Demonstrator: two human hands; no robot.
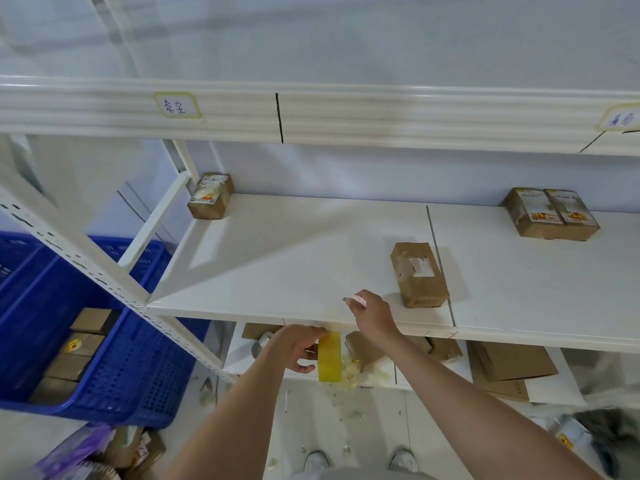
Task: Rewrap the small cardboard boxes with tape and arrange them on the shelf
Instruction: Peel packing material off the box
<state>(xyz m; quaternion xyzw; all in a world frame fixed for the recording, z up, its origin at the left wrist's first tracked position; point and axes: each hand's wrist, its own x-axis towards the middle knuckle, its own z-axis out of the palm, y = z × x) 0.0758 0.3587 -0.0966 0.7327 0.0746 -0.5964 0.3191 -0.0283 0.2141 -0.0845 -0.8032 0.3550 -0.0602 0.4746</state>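
While standing at the white shelf [277, 258], gripping a yellow tape roll [329, 356] with the left hand [296, 346] just below the shelf's front edge. Pinching a small pink cutter [356, 300] in the right hand [372, 313], near a brown box [419, 273] lying on the shelf board. Farther back, one box [210, 195] sitting at the left corner and two boxes [550, 213] touching side by side at the right. More boxes lying in the blue crate [138, 358] at the left.

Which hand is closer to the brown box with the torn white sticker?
The right hand. It rests on the shelf edge just left of the brown box, gripping a small cutter. The left hand holds yellow tape lower, farther left.
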